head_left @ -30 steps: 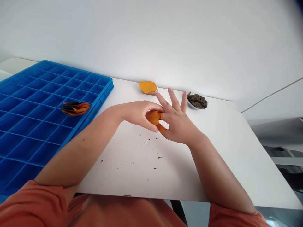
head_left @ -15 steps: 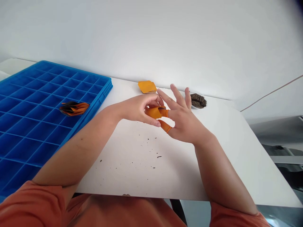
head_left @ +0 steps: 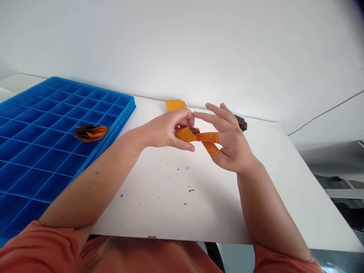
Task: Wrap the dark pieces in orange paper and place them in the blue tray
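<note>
My left hand is closed in a pinch on an orange rubber finger cot above the white table. It holds the cot against the index finger of my right hand. That index finger and the thumb below it wear orange cots. The other right fingers are stretched out and apart, holding nothing.
A blue compartment tray lies at the left, with a small folded orange-and-black stack in one cell. An orange pad and a dish of dark pieces sit by the wall, partly behind my hands. Dark crumbs dot the table.
My right hand has drawn back to the right and turned, its fingers now pointing left. The left hand's pinch on the orange cot has lifted slightly and stretched it along the finger.
</note>
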`<state>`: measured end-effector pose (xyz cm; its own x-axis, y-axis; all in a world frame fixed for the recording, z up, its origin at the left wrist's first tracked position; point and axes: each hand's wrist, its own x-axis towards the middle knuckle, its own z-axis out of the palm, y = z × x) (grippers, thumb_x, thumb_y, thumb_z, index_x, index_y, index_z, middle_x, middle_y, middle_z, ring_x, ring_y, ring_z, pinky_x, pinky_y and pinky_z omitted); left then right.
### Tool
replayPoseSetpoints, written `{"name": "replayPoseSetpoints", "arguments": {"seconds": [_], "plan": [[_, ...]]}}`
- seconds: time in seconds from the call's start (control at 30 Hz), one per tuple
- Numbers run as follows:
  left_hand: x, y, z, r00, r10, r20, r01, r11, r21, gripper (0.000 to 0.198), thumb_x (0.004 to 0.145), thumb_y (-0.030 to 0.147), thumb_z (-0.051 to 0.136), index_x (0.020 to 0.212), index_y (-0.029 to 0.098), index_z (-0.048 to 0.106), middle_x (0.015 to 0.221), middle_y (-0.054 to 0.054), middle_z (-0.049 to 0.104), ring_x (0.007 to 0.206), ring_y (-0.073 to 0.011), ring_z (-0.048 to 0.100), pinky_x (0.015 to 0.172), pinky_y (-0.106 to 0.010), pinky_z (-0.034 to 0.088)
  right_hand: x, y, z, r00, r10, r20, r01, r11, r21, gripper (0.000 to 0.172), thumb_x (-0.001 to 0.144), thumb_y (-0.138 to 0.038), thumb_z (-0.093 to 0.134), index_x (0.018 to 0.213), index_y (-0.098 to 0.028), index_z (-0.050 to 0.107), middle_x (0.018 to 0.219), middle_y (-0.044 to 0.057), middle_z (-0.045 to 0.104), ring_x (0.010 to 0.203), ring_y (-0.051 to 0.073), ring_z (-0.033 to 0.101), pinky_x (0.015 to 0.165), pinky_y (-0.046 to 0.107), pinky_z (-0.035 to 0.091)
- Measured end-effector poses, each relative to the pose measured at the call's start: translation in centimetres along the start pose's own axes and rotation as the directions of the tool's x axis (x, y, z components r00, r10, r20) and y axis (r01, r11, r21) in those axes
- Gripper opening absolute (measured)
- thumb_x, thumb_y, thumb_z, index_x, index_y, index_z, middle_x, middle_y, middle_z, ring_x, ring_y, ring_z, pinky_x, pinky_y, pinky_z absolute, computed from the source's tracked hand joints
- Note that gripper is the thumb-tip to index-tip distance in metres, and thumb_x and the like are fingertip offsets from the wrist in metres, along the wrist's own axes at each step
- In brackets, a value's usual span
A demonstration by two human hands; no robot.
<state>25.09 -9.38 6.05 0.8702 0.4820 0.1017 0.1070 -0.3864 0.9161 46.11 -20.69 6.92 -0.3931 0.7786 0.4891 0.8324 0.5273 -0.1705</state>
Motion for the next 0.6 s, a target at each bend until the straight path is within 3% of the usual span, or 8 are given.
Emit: {"name": "replayPoseSetpoints", "arguments": {"seconds": [0.13,0.3,0.4,0.47,0.53,0.57,0.6], "plan": [[-0.2,0.4,-0.2,1.000,-0.008,-0.016,0.008,0.999,0.031,0.050,0.069,0.045,0.085,0.097,0.025,0.048,0.100,0.000,0.066,0.088,-0.0174,0.065,0.074,-0.035,0.051,-0.1,-0.2,-0.7,0.999,0.046,-0.023,-0.046,0.999,0.015,0.032,0.088,-0.021,0.057,0.104,-0.037,0.079,0.143,-0.005,0.067,0.151,0.032,0.046,0.128,0.066,0.029],[-0.5,0.7,-0.5,0.997,-0.041,-0.059,0.045,0.997,0.059,0.049,0.072,0.045,0.083,0.100,0.026,0.047,0.105,-0.001,0.071,0.082,-0.0160,0.063,0.067,-0.032,0.047,-0.5,0.5,-2.5,0.961,0.195,-0.193,-0.189,0.981,0.053,0.020,0.092,-0.037,0.068,0.108,-0.033,0.079,0.132,0.002,0.073,0.134,0.031,0.063,0.116,0.057,0.049],[-0.5,0.8,-0.6,0.996,-0.060,-0.065,0.065,0.995,0.074,0.049,0.073,0.045,0.083,0.101,0.026,0.047,0.107,-0.001,0.071,0.080,-0.0155,0.064,0.064,-0.030,0.044,-1.4,4.0,-3.2,0.852,0.438,-0.287,-0.441,0.896,0.058,0.030,0.089,-0.044,0.073,0.116,-0.030,0.077,0.131,0.007,0.074,0.126,0.027,0.067,0.110,0.048,0.053],[-0.5,0.8,-0.6,0.996,-0.061,-0.071,0.066,0.995,0.079,0.049,0.074,0.045,0.083,0.101,0.026,0.047,0.106,-0.001,0.071,0.084,-0.0165,0.065,0.065,-0.030,0.045,-2.7,8.0,-3.2,0.712,0.634,-0.301,-0.665,0.747,0.000,0.042,0.083,-0.048,0.077,0.120,-0.028,0.077,0.126,0.013,0.075,0.123,0.030,0.067,0.098,0.046,0.056],[-0.5,0.8,-0.6,0.995,-0.058,-0.078,0.065,0.994,0.083,0.049,0.074,0.045,0.083,0.101,0.026,0.047,0.106,-0.001,0.071,0.086,-0.0169,0.066,0.066,-0.030,0.045,-4.7,12.7,-2.7,0.571,0.737,-0.360,-0.809,0.579,-0.100,0.041,0.075,-0.037,0.080,0.113,-0.022,0.079,0.100,0.017,0.076,0.101,0.030,0.071,0.079,0.045,0.055],[-0.5,0.7,-0.6,0.995,-0.059,-0.079,0.065,0.994,0.086,0.050,0.074,0.046,0.083,0.101,0.026,0.047,0.107,-0.002,0.071,0.085,-0.0166,0.066,0.066,-0.030,0.045,-5.8,14.9,-2.3,0.546,0.753,-0.368,-0.832,0.537,-0.136,0.034,0.073,-0.029,0.078,0.105,-0.020,0.080,0.082,0.014,0.072,0.083,0.027,0.069,0.071,0.044,0.053],[-0.5,0.7,-0.6,0.995,-0.060,-0.079,0.067,0.994,0.089,0.050,0.074,0.046,0.083,0.101,0.026,0.047,0.108,-0.002,0.071,0.083,-0.0162,0.065,0.066,-0.030,0.045,-6.9,16.8,-1.8,0.611,0.701,-0.368,-0.785,0.598,-0.163,0.029,0.074,-0.025,0.072,0.101,-0.019,0.078,0.069,0.008,0.066,0.070,0.022,0.063,0.069,0.043,0.051]]}}
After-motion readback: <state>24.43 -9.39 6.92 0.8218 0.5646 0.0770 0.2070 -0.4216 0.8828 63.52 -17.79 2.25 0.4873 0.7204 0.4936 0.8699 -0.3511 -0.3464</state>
